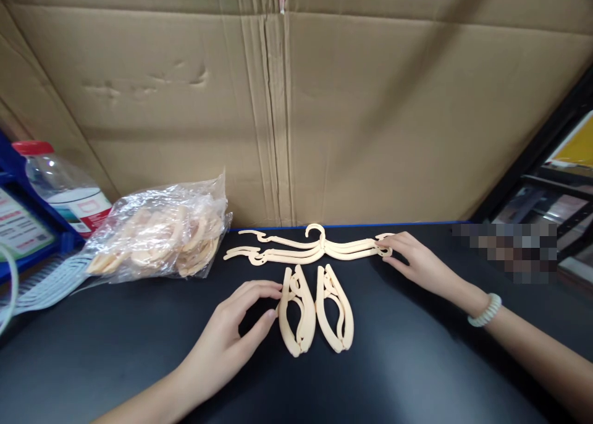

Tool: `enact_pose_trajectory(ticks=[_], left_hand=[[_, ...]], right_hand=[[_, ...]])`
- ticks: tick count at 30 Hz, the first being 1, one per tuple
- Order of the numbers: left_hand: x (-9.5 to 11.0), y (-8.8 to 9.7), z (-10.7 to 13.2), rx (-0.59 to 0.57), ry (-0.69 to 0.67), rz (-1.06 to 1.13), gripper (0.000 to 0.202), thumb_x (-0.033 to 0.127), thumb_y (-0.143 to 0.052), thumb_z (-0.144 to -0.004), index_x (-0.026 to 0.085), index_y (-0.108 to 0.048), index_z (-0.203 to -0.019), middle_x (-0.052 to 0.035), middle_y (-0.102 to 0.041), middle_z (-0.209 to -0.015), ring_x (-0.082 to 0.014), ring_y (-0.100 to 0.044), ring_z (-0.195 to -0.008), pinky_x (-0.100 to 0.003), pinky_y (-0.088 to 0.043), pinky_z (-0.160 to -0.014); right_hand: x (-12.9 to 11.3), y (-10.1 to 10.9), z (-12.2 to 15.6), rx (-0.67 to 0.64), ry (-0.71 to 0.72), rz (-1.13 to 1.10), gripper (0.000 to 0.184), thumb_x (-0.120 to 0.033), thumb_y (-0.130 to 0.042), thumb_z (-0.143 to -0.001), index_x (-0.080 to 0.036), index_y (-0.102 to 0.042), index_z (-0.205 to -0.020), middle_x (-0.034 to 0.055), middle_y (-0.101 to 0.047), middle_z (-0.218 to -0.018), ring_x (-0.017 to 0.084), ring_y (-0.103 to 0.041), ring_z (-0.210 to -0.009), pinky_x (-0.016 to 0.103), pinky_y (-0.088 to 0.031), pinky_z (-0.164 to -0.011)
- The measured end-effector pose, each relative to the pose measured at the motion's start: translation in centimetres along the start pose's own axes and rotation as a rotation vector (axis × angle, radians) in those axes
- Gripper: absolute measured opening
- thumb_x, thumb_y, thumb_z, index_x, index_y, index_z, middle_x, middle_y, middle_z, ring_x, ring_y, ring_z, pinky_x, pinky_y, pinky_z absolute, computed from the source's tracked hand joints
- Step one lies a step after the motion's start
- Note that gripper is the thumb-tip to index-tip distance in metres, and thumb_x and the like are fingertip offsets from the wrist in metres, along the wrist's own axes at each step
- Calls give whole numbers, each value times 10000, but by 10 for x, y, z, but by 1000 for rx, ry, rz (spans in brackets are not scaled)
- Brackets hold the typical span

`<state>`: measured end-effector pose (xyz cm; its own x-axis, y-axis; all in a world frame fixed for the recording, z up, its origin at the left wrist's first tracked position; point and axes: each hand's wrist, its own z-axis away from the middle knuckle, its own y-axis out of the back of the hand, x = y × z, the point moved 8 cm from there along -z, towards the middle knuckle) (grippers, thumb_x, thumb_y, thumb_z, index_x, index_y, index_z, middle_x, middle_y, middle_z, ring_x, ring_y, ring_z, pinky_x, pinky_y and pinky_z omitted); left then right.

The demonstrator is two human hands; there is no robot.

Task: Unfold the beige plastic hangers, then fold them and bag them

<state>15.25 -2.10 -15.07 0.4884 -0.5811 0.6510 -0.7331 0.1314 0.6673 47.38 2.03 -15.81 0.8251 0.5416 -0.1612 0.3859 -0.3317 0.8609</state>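
Two unfolded cream plastic folding hangers (pixel 296 253) lie one in front of the other at the back of the table, overlapping around the middle, where one hook stands out. My right hand (pixel 411 261) has its thumb and fingers closed around their right end, partly covering it. In front lie two folded hangers of the same kind, a left one (pixel 308 313) and a right one (pixel 345 316), side by side. My left hand (pixel 236 325) is beside the left folded hanger, fingertips touching its outer edge, thumb and fingers apart.
A clear plastic bag (pixel 162 232) of more folded hangers rests at the left. Behind it are a red-capped bottle (pixel 69 183), a blue rack (pixel 50 226) and a pale blue hairbrush (pixel 55 285). A cardboard wall (pixel 370 115) closes off the back of the black table (pixel 393 374).
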Motion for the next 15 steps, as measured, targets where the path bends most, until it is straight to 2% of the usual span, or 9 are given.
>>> enact_pose_trajectory(ticks=[6, 15], left_hand=[[-1, -1, 0, -4, 10, 13, 191, 231, -511, -919, 308, -607, -1064, 7, -650, -1156, -181, -612, -1088, -317, -483, -960], [-1, -1, 0, -7, 14, 15, 183, 226, -515, -913, 296, -616, -1049, -1, -651, -1155, -187, -611, -1090, -321, -482, -961]], right_hand=[[-4, -9, 1, -4, -23, -6, 236, -250, -507, -925, -224, -618, -1131, 123, -569, -1154, 276, -541, -1089, 464, -485, -940], [-4, -14, -1, -15, -28, -14, 211, -257, -494, -933, -218, -617, -1101, 114, -606, -1061, 284, -534, -1051, 468, -472, -903]])
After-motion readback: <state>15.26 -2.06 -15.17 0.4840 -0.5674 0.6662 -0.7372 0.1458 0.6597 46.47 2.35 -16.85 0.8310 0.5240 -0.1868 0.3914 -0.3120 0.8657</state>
